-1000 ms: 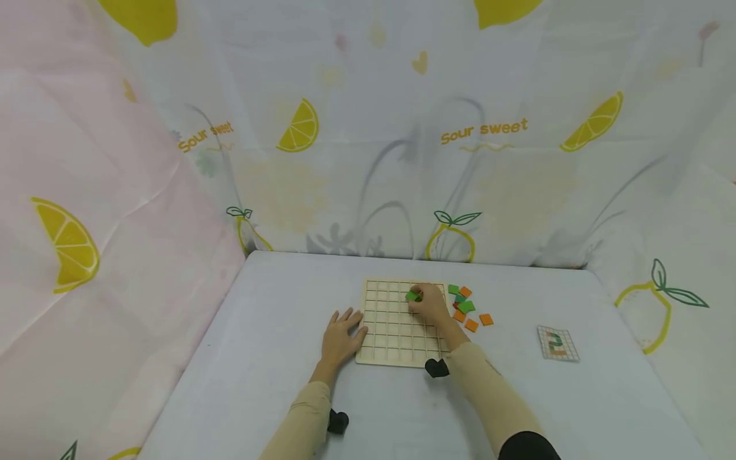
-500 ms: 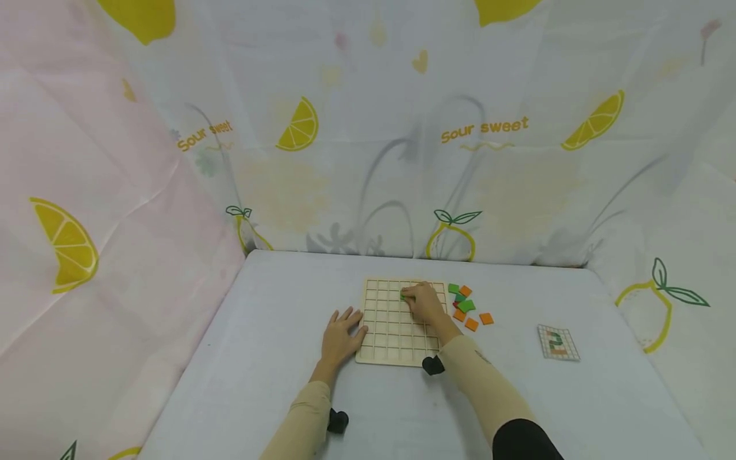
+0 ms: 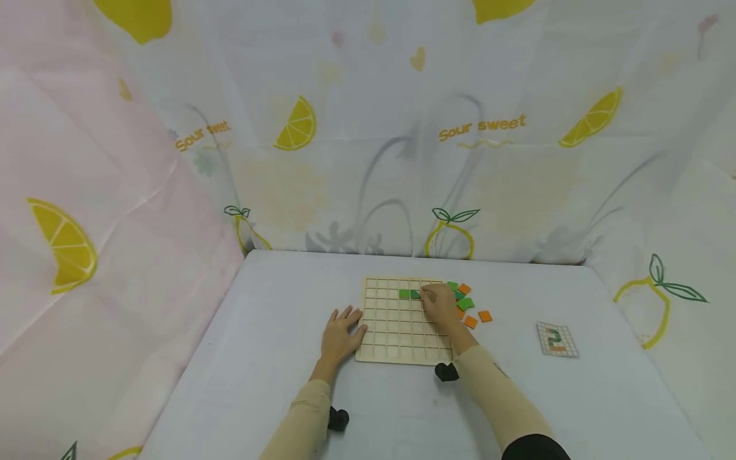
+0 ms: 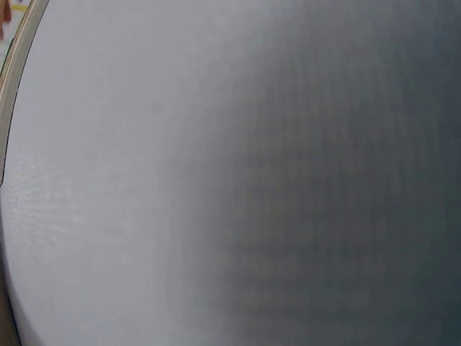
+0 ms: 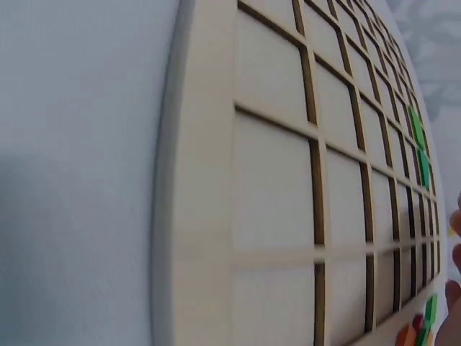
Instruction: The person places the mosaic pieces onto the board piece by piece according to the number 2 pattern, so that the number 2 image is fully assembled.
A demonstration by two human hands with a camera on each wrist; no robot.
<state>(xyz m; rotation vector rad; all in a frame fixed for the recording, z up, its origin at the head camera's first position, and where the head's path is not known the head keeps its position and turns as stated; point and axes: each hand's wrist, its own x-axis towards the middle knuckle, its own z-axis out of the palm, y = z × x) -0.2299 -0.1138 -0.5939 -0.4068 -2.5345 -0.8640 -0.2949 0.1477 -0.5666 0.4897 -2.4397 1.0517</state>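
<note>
A wooden grid board lies on the white table. Side by side in its upper cells sit a light green tile and a darker green tile. My right hand is over the board's right part, just right of these tiles. No tile shows in its loosely bent fingers in the right wrist view, where they are cut off by the edge. My left hand rests with spread fingers at the board's left edge, its thumb touching the board. The left wrist view shows mostly tablecloth.
Right of the board lie loose tiles, among them a green tile, an orange tile and another orange tile. Farther right is a pattern card printed with a coloured grid. A lemon-print cloth hangs behind the table.
My right hand has set the light green tile in the grid and moved away to the right. A darker green tile now shows beside it. The left hand stays in place.
</note>
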